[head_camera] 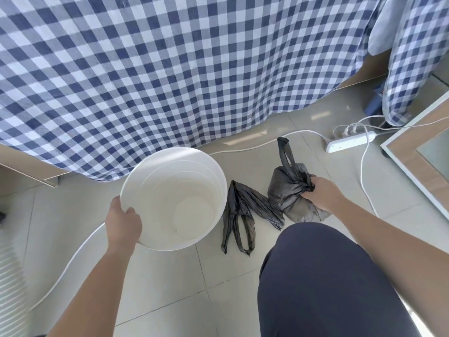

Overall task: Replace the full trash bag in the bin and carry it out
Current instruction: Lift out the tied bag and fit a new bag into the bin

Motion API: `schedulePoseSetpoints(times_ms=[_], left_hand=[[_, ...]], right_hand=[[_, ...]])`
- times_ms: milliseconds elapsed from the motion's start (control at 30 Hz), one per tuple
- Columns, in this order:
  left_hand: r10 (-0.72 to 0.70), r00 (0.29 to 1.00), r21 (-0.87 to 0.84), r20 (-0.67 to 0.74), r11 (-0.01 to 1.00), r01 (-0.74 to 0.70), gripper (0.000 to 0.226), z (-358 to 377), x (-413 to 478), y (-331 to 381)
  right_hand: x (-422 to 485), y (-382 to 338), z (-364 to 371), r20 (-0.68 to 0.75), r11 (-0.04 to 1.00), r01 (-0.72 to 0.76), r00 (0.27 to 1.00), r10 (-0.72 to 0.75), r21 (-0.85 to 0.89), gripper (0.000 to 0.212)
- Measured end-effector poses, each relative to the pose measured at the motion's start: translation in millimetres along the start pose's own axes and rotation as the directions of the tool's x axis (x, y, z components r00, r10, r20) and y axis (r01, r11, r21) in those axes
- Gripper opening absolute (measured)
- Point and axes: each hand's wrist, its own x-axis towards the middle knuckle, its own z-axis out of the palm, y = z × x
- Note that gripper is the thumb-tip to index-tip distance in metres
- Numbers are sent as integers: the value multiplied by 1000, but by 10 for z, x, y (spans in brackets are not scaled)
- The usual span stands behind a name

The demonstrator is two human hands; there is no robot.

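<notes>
- A person crouches on a tiled floor (170,283) with the left hand (122,221) clasped over the near rim of a white bin (150,190). The thumb hooks inside the rim. The bin tips toward the camera and shows bare, with no liner in it.
- The right hand (320,193) clenches the knotted neck of the full trash bag (284,188). The bag sits on the floor under and just beyond that hand, and its loop handles stand up past the fingers.
- The full bag looks small, soft and lightly packed. Its thin black film is likely slick and could tear if dragged. The gathered knot or the twin handles seem the soundest hold, rather than the bulging body.
- A fresh bag (243,215) lies flat and crumpled on the tiles between the two hands. It is just beside the bin's wall and nearer the right hand than the left. It appears limp and almost weightless, best lifted by its handles and shaken open.
- The bin looks like stiff, light plastic, and one hand on the rim seems enough to steady it.
- A power strip (349,142) lies well beyond the right hand, and a white cable (73,259) runs under the left forearm. Either could catch a foot on the way out.
- A checked cloth (170,69) hangs beyond both hands.
</notes>
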Motion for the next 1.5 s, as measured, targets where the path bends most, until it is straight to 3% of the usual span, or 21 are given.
schedulePoseSetpoints(times_ms=[67,133,233,300,367,433,500,567,667,800,1000,1067,1133,1233,1333,1400,1500], left_hand=[[1,1000,2,4,1000,-1,24,3,-10,-7],[4,1000,-9,14,1000,-4,24,8,3,-28],[0,1000,-20,27,1000,0,24,10,12,-44],[-7,1000,-22,27,1000,7,24,6,8,-44],[-2,1000,-24,27,1000,3,24,3,10,-34],[-5,1000,-28,29,1000,5,25,8,19,-24],[-14,1000,-16,28,1000,15,27,19,12,-4],[-17,1000,-15,25,1000,18,29,35,-4,9],[-22,1000,-13,15,1000,22,29,68,-6,4],[-32,999,-5,4,999,32,30,98,-21,-8],[-47,999,-17,-12,999,47,27,118,-30,-49],[-49,999,-17,-13,999,48,26,119,-43,-51],[-48,999,-24,-9,999,47,27,114,-54,-52],[-42,999,-24,-1,999,42,29,85,-45,-66],[-42,999,-17,16,999,42,29,41,3,-98],[-40,999,-20,35,999,41,29,23,25,-99],[-33,997,-46,66,998,36,29,12,29,-74]], right_hand=[[-8,-27,19,12,1000,-15,1000,15,10,43],[-59,-126,-21,-1,999,-34,999,34,-22,65],[-178,-346,-101,-160,961,11,986,-57,-277,95],[-292,-526,-122,-310,922,123,918,-246,-367,91],[-390,-709,-86,-399,883,260,816,-417,-391,71],[-426,-874,-10,-341,839,425,776,-531,-340,53],[-411,-991,121,-137,838,514,831,-540,-185,47],[-340,-1036,300,41,877,474,881,-472,-77,52],[-218,-1034,609,167,917,396,909,-383,-54,66],[-104,-960,977,210,944,316,933,-292,-92,80],[-19,-848,1394,206,863,299,951,-233,-407,82],[1,-796,1464,175,831,284,958,-227,-477,73],[3,-739,1478,157,816,273,962,-224,-510,50],[-38,-773,1367,189,902,200,972,-136,-382,25],[-49,-928,1122,268,997,56,962,-41,-50,15],[-65,-1054,865,322,980,-41,946,-24,193,20],[-111,-1214,357,294,913,-95,955,-29,396,16]])
